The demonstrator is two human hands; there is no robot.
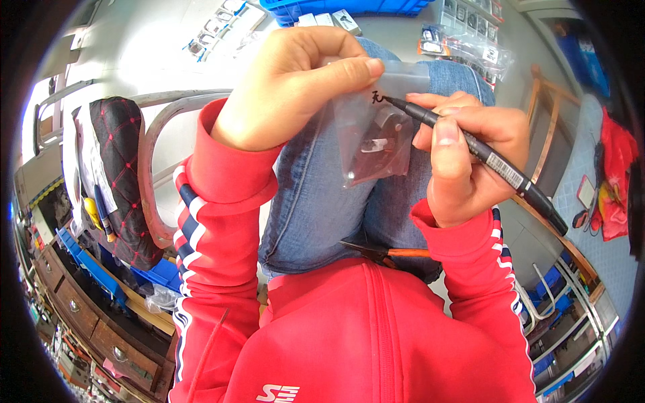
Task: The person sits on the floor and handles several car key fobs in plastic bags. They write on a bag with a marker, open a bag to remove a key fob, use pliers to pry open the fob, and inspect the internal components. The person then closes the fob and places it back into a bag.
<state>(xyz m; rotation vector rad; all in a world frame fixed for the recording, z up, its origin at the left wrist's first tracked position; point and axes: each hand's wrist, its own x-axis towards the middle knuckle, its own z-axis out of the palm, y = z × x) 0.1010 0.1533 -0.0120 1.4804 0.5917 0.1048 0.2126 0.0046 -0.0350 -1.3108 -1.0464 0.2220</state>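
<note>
My left hand (306, 84) pinches the top edge of a small clear plastic bag (356, 151), thumb in front. The bag hangs over my jeans and holds a few small parts, dark brown and metallic, that I cannot name. My right hand (470, 148) grips a black marker pen (487, 154) between thumb and fingers. Its tip touches the upper part of the bag, beside a small black handwritten mark (377, 97).
A tool with orange handles (408, 253) lies in my lap. On the floor ahead are a blue crate (356, 8), small boxes (346, 21) and bagged parts (463, 43). A quilted black seat (117, 181) stands left; a metal rack (571, 336) is right.
</note>
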